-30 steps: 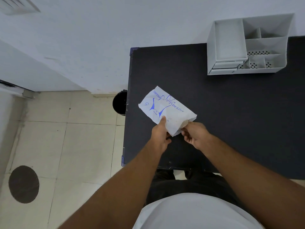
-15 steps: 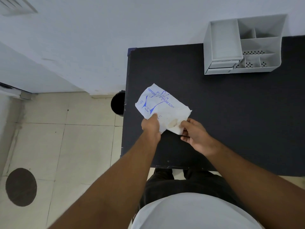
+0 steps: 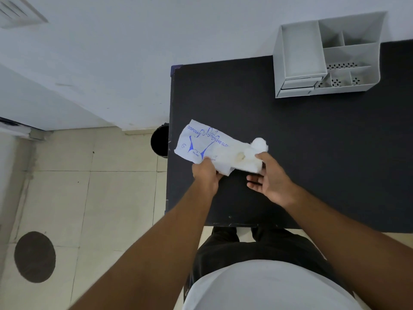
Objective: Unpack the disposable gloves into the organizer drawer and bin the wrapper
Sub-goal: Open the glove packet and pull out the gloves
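Black table (image 3: 290,130) against white wall, tiled floor left. Grey organizer (image 3: 326,57) far corner; black bin (image 3: 159,140) beside table edge. My left hand (image 3: 205,173) pinches wrapper (image 3: 214,148); right hand (image 3: 270,177) thumb-pinches its torn end, fingers spread.

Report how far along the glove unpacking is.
Done: the wrapper is open at one end. In hand: the left hand grips it while the right hand draws white gloves out. Left: put them in the organizer drawer, wrapper into the bin.
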